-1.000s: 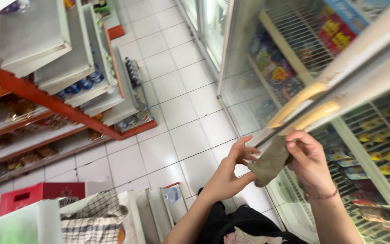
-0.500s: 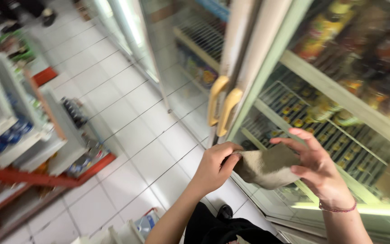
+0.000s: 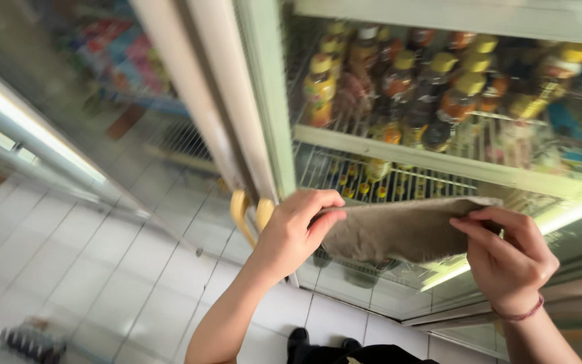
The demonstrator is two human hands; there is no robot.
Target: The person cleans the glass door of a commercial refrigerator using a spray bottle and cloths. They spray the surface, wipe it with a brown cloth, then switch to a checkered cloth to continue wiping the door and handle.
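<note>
Grey-brown cloth (image 3: 399,232): soft, worn-looking, stretched flat and roughly horizontal in mid-air. Left end pinched at its upper edge, right end pinched likewise. Positioned just before the glass cooler door, lower middle of scene.

Both forearms raised, left hand (image 3: 296,232) and right hand (image 3: 508,259) in pinching grip.

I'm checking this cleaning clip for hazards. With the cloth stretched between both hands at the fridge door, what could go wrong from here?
The grey cloth is pinched only at its ends by the left hand and right hand, so it could slip and drop onto the white tiled floor. Its sagging middle might snag on the yellow door handles beside the left hand.
</note>
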